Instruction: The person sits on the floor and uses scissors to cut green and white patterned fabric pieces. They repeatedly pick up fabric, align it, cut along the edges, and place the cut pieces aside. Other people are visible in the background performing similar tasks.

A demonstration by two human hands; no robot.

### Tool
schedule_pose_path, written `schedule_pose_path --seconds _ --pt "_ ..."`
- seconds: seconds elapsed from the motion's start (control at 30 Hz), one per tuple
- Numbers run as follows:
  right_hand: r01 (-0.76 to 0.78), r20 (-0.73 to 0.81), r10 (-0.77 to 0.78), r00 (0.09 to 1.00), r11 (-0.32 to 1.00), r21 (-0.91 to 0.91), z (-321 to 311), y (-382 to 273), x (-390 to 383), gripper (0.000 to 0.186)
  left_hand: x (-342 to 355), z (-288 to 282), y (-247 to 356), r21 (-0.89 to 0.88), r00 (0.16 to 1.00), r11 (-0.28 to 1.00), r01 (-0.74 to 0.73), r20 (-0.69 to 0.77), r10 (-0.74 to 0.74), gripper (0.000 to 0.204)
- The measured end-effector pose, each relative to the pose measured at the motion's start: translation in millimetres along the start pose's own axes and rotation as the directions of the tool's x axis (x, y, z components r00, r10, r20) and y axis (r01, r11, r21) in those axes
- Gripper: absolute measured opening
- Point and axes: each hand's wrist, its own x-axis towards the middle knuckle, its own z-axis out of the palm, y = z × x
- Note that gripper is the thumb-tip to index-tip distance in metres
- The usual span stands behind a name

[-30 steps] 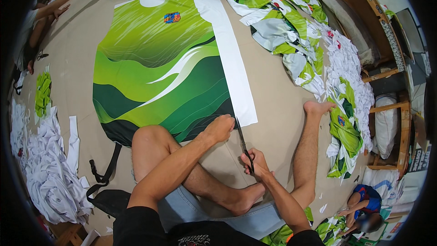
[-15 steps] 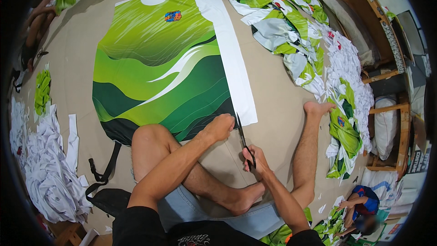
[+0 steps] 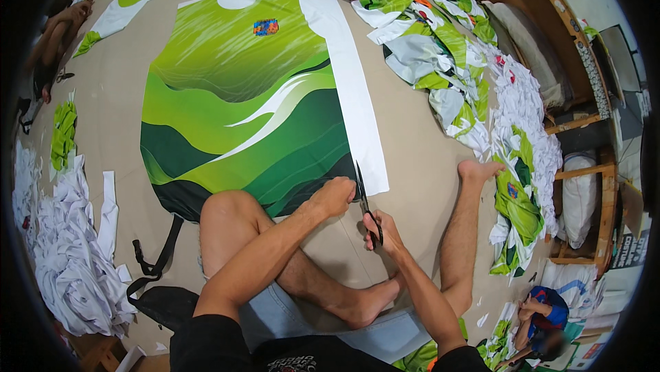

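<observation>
A green printed jersey panel (image 3: pixel 254 97) with a white strip of cloth (image 3: pixel 361 97) down its right side lies spread on the floor. My left hand (image 3: pixel 333 197) is closed on the panel's near right corner, the fingers pinching the cloth. In my right hand (image 3: pixel 385 230) is a pair of black-handled scissors (image 3: pixel 364 190). Their blades point away from me, at the border between the green print and the white strip. A little floor separates the two hands. How far the blades stand apart is hard to see.
White cloth scraps (image 3: pixel 72 248) are heaped on the left, with another white pile (image 3: pixel 522 107) on the right. Green jersey pieces (image 3: pixel 440 62) lie at far right. My bent knee (image 3: pixel 230 207) touches the panel's near edge. A co-worker (image 3: pixel 543 317) sits at lower right.
My right hand and the scissors have shifted slightly away from me along the white strip's border. At far left, a green and white piece has been lowered onto the floor.
</observation>
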Motion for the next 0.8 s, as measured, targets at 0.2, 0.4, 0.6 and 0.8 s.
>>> schedule_pose_path --seconds 0.2,0.4,0.6,0.8 --pt "0.014 -0.028 -0.021 0.999 0.974 -0.224 8 -8 8 0.068 0 -2 1 0.003 1.0 1.0 0.0 -0.008 0.0 0.01" --pt "0.016 0.031 -0.016 0.999 1.0 -0.017 2 -24 16 0.063 -1 -6 7 0.036 0.995 0.995 0.095 -0.018 -0.095 0.005" --pt "0.047 0.0 -0.048 0.999 0.974 -0.222 10 -38 33 0.061 -3 -16 15 0.051 0.988 0.987 0.153 0.026 -0.155 0.004" --pt "0.053 0.033 -0.049 0.998 0.988 -0.145 9 -42 42 0.059 -3 -12 6 0.032 0.989 0.99 0.135 -0.064 -0.133 0.005"
